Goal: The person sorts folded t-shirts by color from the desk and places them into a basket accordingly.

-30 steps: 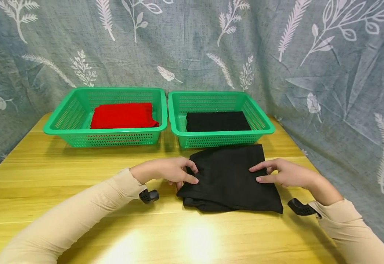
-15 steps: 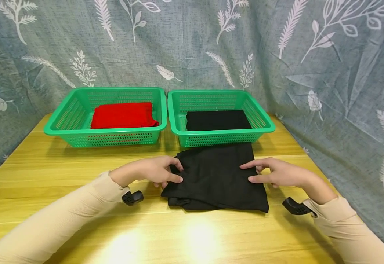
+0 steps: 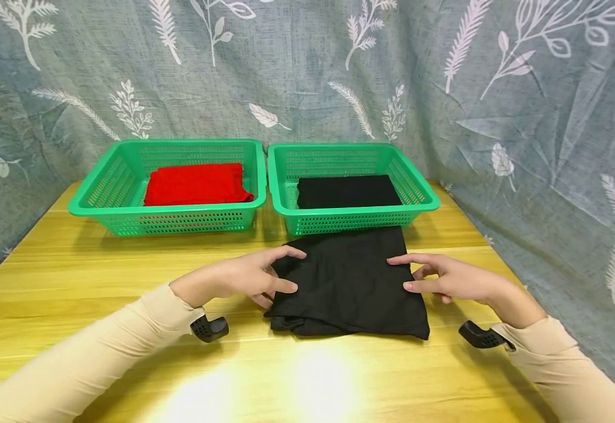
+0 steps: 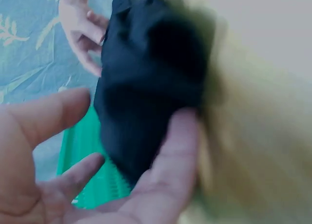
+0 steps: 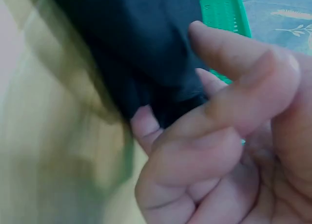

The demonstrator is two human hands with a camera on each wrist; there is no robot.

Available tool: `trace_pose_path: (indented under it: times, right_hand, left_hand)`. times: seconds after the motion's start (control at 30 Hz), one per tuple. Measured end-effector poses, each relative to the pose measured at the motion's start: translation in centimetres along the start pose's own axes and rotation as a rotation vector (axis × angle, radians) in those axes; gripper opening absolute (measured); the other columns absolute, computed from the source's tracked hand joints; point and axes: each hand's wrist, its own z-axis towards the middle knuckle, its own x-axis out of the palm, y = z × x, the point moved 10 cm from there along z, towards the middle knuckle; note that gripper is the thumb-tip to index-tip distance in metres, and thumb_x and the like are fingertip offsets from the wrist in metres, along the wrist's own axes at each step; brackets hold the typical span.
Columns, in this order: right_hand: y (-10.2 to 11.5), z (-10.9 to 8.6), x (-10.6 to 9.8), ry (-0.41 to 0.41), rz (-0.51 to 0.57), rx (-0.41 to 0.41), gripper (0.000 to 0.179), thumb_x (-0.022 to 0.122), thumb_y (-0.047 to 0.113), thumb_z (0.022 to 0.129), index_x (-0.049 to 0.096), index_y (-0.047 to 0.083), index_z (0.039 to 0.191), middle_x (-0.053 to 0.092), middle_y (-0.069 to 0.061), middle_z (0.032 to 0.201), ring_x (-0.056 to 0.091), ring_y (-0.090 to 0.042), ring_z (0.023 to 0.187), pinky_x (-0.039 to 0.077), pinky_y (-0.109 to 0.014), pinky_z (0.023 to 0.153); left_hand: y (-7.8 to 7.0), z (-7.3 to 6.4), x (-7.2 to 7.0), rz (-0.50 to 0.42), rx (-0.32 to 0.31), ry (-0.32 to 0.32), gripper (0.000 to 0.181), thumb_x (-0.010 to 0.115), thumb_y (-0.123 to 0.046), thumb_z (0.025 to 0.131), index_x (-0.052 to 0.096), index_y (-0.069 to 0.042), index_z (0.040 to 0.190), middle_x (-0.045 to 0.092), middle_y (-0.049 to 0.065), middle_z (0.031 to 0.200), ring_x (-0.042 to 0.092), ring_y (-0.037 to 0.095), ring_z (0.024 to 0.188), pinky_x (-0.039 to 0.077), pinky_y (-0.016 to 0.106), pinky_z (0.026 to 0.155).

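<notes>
A folded black cloth (image 3: 347, 285) lies on the table in the head view, layered unevenly along its near left edge. My left hand (image 3: 244, 275) is at its left side, thumb and index finger spread over the top of the fabric. At the opposite side, my right hand (image 3: 458, 279) touches the cloth with extended index finger and thumb, its other fingers bent near the edge. The left wrist view shows spread fingers (image 4: 180, 146) beside the black cloth (image 4: 146, 83). In the right wrist view, one fingertip (image 5: 145, 121) meets the cloth's edge.
Behind the cloth stand two green baskets side by side. The left basket (image 3: 170, 209) holds folded red cloth (image 3: 196, 184); the right basket (image 3: 355, 211) holds folded black cloth (image 3: 347, 192). A patterned curtain (image 3: 307, 70) hangs behind the wooden table (image 3: 101, 276).
Both hands and the black cloth have shifted left together. In the last half second the left index finger has stretched out over the cloth, which stays nearly in place.
</notes>
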Motion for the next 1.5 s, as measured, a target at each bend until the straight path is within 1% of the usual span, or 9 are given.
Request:
trace_pose_path:
  times: [0.2,0.4,0.6,0.77,0.87,1.07,1.23,1.33,1.5]
  right_hand:
    - [-0.4,1.2,0.8,0.018,0.067,0.000,0.061,0.073,0.033,0.104,0.050,0.031,0.161,0.060,-0.011,0.101,0.038,-0.014,0.055,0.043,-0.027,0.055]
    - [0.2,2.1,1.5,0.031,0.117,-0.049,0.059,0.072,0.029,0.105,0.052,0.027,0.160,0.032,0.004,0.068,0.032,-0.012,0.050,0.037,-0.024,0.052]
    - [0.7,2.9,2.0,0.036,0.166,-0.053,0.060,0.073,0.028,0.104,0.052,0.025,0.160,0.028,0.011,0.060,0.027,-0.011,0.048,0.034,-0.021,0.051]
    - [0.8,3.6,2.3,0.020,0.190,-0.052,0.060,0.075,0.029,0.103,0.053,0.030,0.159,0.068,-0.006,0.113,0.028,-0.011,0.048,0.034,-0.022,0.049]
    - [0.9,3.9,2.4,0.011,0.202,-0.061,0.060,0.076,0.028,0.102,0.055,0.030,0.158,0.062,-0.014,0.142,0.027,-0.012,0.048,0.034,-0.022,0.048]
    - [0.8,3.8,2.2,-0.030,0.199,-0.055,0.058,0.079,0.029,0.100,0.059,0.030,0.155,0.055,-0.014,0.152,0.026,-0.014,0.048,0.034,-0.024,0.048]
    - [1.4,3.1,1.2,-0.070,0.182,-0.075,0.057,0.080,0.030,0.099,0.061,0.031,0.153,0.068,-0.003,0.108,0.026,-0.014,0.048,0.033,-0.025,0.048]
    - [2.1,2.4,0.4,-0.081,0.179,-0.112,0.056,0.078,0.026,0.100,0.061,0.027,0.153,0.048,0.009,0.066,0.024,-0.017,0.048,0.032,-0.024,0.047]
    - [3.7,1.2,-1.0,-0.097,0.186,-0.191,0.055,0.076,0.018,0.102,0.059,0.019,0.154,0.046,0.014,0.060,0.022,-0.023,0.048,0.030,-0.026,0.046]
  left_hand:
    - [0.4,1.1,0.8,-0.120,0.033,-0.037,0.061,0.075,-0.018,0.102,0.048,-0.030,0.156,0.057,0.009,0.100,0.053,0.020,0.077,0.053,0.029,0.072]
    - [0.1,1.7,1.3,-0.156,0.067,-0.031,0.058,0.074,-0.018,0.103,0.051,-0.029,0.155,0.062,0.010,0.112,0.053,0.016,0.076,0.047,0.026,0.066]
    - [-0.3,2.2,1.2,-0.076,0.126,-0.065,0.059,0.077,-0.020,0.100,0.057,-0.031,0.154,0.055,0.007,0.137,0.060,0.015,0.095,0.051,0.026,0.085]
    - [-0.5,2.5,1.3,-0.067,0.160,-0.081,0.058,0.079,-0.018,0.099,0.060,-0.030,0.153,0.043,0.007,0.162,0.061,0.021,0.125,0.052,0.028,0.101]
    - [-0.5,2.5,1.4,-0.077,0.165,-0.103,0.056,0.078,-0.012,0.098,0.064,-0.030,0.149,0.043,0.005,0.163,0.052,0.022,0.135,0.051,0.028,0.102]
    - [-0.7,2.6,1.7,-0.118,0.189,-0.142,0.058,0.073,0.002,0.094,0.069,-0.027,0.144,0.046,0.005,0.161,0.051,0.026,0.138,0.054,0.028,0.097]
    - [-1.6,2.1,1.4,-0.122,0.245,-0.178,0.058,0.072,0.004,0.093,0.071,-0.027,0.142,0.050,0.002,0.160,0.046,0.026,0.145,0.052,0.031,0.104]
    - [-2.4,1.6,1.3,-0.132,0.289,-0.177,0.058,0.072,0.004,0.093,0.071,-0.027,0.142,0.052,0.001,0.158,0.048,0.025,0.144,0.052,0.033,0.107]
    - [-4.3,0.4,1.2,-0.182,0.357,-0.160,0.056,0.070,0.005,0.096,0.068,-0.022,0.145,0.062,0.005,0.150,0.066,0.021,0.124,0.057,0.031,0.101]
